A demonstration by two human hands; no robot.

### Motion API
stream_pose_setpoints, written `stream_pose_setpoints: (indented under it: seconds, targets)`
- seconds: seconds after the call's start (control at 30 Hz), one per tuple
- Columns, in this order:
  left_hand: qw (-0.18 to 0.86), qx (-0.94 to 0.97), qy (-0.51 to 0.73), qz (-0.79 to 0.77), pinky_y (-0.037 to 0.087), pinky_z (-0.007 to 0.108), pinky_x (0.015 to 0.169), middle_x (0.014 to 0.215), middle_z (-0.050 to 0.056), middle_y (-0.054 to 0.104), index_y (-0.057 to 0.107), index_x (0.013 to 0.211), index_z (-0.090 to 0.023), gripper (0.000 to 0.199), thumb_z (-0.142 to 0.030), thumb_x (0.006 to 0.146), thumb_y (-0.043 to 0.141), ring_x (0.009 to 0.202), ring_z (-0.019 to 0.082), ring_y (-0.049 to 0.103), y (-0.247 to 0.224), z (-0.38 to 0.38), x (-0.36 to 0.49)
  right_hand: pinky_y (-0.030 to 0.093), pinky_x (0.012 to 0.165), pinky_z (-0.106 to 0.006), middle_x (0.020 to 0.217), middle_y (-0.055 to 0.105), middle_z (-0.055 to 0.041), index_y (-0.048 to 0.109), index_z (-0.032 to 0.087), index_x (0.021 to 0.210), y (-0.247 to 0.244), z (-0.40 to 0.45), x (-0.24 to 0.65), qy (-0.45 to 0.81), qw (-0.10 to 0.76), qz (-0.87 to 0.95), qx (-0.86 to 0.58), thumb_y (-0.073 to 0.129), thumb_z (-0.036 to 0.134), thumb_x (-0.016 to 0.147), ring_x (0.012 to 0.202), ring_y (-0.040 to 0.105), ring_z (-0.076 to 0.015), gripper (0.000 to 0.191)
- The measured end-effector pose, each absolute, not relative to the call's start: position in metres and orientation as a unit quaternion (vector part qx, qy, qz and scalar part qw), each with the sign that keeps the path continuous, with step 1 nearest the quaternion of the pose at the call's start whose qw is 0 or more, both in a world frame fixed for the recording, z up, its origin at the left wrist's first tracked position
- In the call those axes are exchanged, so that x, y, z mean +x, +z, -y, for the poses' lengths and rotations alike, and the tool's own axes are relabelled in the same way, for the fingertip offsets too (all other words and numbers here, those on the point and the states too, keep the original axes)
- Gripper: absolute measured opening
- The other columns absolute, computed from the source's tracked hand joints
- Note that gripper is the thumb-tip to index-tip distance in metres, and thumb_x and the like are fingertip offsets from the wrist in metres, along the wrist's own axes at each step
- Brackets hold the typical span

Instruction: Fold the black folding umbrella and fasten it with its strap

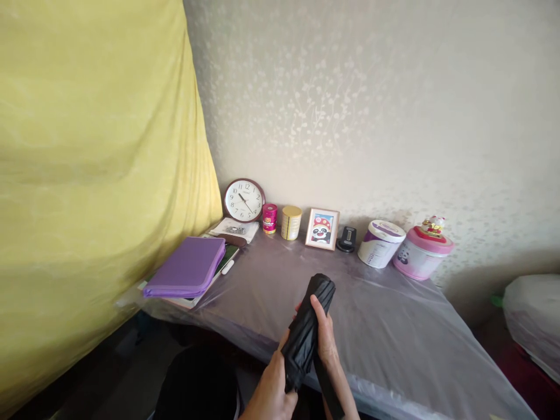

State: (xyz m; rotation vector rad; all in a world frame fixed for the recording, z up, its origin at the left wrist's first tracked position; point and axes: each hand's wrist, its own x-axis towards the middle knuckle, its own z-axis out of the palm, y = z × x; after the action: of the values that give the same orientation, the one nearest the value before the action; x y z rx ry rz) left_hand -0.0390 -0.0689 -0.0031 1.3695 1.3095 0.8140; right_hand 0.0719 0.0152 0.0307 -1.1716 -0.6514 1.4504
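A folded black umbrella [310,329] is held at a tilt over the table's front edge, its upper end leaning away to the right. Around its lower part my left hand [275,382] is closed. My right hand [326,338] grips the upper part from the right side, thumb lying along the folds. A black strap [327,388] hangs down beside my right wrist. The fingers behind the umbrella are mostly hidden.
On the covered table [371,326] lies a purple folder [186,265] at left. Along the wall stand a clock [244,200], two cans, a framed panda picture [322,229], a black device [347,239], a white-purple tub [380,244] and a pink tub [420,254]. A yellow curtain [96,163] hangs left.
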Motion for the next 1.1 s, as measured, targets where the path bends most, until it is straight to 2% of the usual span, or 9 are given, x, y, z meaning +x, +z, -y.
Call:
stream_pose_setpoints:
  seconds: [0.07, 0.17, 0.27, 0.43, 0.57, 0.73, 0.8, 0.93, 1.1]
  targets:
    - [0.412, 0.625, 0.298, -0.592, 0.037, 0.027, 0.093, 0.137, 0.013, 0.036, 0.020, 0.140, -0.018, 0.089, -0.004, 0.056, 0.048, 0.112, 0.025, 0.050, -0.005, 0.069, -0.039, 0.049, 0.052, -0.028, 0.065, 0.066, -0.0052, 0.063, 0.012, 0.078, 0.030, -0.013, 0.070, 0.618, 0.556, 0.278, -0.481, 0.062, 0.062, 0.064, 0.055, 0.062, -0.0183, 0.051]
    - [0.329, 0.651, 0.214, -0.650, 0.040, 0.026, 0.084, 0.140, 0.012, 0.031, 0.010, 0.142, -0.023, 0.090, 0.001, 0.061, 0.041, 0.105, 0.024, 0.055, -0.006, 0.069, -0.037, 0.049, 0.052, -0.029, 0.064, 0.065, -0.0038, 0.062, 0.013, 0.083, 0.027, -0.012, 0.068, 0.624, 0.568, 0.279, -0.458, 0.062, 0.060, 0.066, 0.053, 0.060, -0.0173, 0.050]
    - [0.309, 0.658, 0.190, -0.660, 0.041, 0.027, 0.080, 0.139, 0.012, 0.032, 0.007, 0.142, -0.025, 0.090, 0.002, 0.063, 0.039, 0.098, 0.022, 0.059, -0.006, 0.069, -0.038, 0.049, 0.052, -0.029, 0.066, 0.066, -0.0025, 0.060, 0.015, 0.086, 0.023, -0.014, 0.067, 0.606, 0.579, 0.272, -0.472, 0.064, 0.058, 0.064, 0.052, 0.059, -0.0167, 0.048]
    - [0.416, 0.659, 0.268, -0.566, 0.035, 0.030, 0.097, 0.143, 0.011, 0.029, 0.005, 0.143, -0.023, 0.095, -0.005, 0.062, 0.051, 0.121, 0.025, 0.043, 0.004, 0.066, -0.052, 0.049, 0.051, -0.028, 0.065, 0.065, -0.0003, 0.059, 0.016, 0.089, 0.016, -0.018, 0.070, 0.569, 0.598, 0.262, -0.500, 0.069, 0.053, 0.062, 0.052, 0.058, -0.0161, 0.047]
    - [0.519, 0.603, 0.310, -0.521, 0.027, 0.036, 0.105, 0.147, 0.011, 0.023, -0.002, 0.142, -0.018, 0.100, -0.022, 0.065, 0.062, 0.132, 0.025, 0.027, 0.025, 0.059, -0.062, 0.050, 0.052, -0.029, 0.066, 0.065, -0.0005, 0.059, 0.015, 0.092, 0.016, -0.017, 0.069, 0.588, 0.592, 0.257, -0.487, 0.069, 0.052, 0.063, 0.051, 0.058, -0.0156, 0.048]
    - [0.482, 0.592, 0.345, -0.546, 0.027, 0.035, 0.105, 0.144, 0.008, 0.030, 0.010, 0.142, -0.021, 0.092, -0.037, 0.070, 0.064, 0.132, 0.025, 0.029, 0.034, 0.046, -0.059, 0.052, 0.058, -0.030, 0.068, 0.066, -0.0014, 0.061, 0.015, 0.093, 0.025, -0.016, 0.063, 0.601, 0.571, 0.250, -0.500, 0.070, 0.050, 0.062, 0.060, 0.062, -0.0184, 0.048]
    - [0.491, 0.597, 0.360, -0.522, 0.026, 0.033, 0.107, 0.146, 0.005, 0.027, 0.014, 0.142, -0.022, 0.089, -0.036, 0.070, 0.065, 0.133, 0.024, 0.027, 0.033, 0.044, -0.055, 0.053, 0.064, -0.030, 0.069, 0.066, -0.0014, 0.062, 0.014, 0.096, 0.029, -0.015, 0.062, 0.592, 0.567, 0.249, -0.516, 0.072, 0.049, 0.060, 0.065, 0.064, -0.0199, 0.050]
    - [0.532, 0.573, 0.393, -0.484, 0.033, 0.032, 0.103, 0.142, 0.004, 0.036, 0.015, 0.141, -0.023, 0.084, -0.027, 0.071, 0.061, 0.127, 0.022, 0.037, 0.032, 0.043, -0.049, 0.053, 0.065, -0.031, 0.069, 0.066, -0.0009, 0.063, 0.014, 0.096, 0.028, -0.015, 0.063, 0.582, 0.567, 0.257, -0.524, 0.070, 0.050, 0.061, 0.066, 0.063, -0.0200, 0.051]
    - [0.538, 0.564, 0.430, -0.455, 0.031, 0.031, 0.105, 0.141, 0.002, 0.037, 0.028, 0.138, -0.023, 0.072, -0.021, 0.072, 0.057, 0.127, 0.021, 0.037, 0.029, 0.040, -0.047, 0.053, 0.068, -0.030, 0.079, 0.068, -0.0022, 0.064, 0.015, 0.097, 0.021, -0.013, 0.066, 0.569, 0.579, 0.247, -0.529, 0.070, 0.051, 0.061, 0.075, 0.064, -0.0206, 0.051]
